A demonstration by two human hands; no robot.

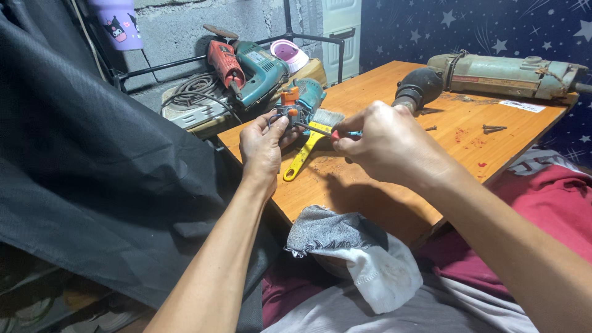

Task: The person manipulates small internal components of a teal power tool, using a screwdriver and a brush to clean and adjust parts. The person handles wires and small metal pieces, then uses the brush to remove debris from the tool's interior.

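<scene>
My left hand [262, 145] grips a small teal and orange power-tool part [298, 103] with dark wires, holding it over the wooden table [370, 197]. My right hand [385, 145] pinches a thin screwdriver [317, 129] with a red and teal handle, its shaft pointing left into the part. Under both hands lies a paintbrush [308, 145] with a yellow handle and pale bristles.
A big grey-green angle grinder [493, 75] lies at the table's far right, with loose screws [493, 128] near it. Behind the table sit a red drill [225, 61], a teal drill [262, 71] and coiled cable [194, 89]. A grey-white rag [351, 256] drapes the near edge. Black cloth [92, 154] hangs left.
</scene>
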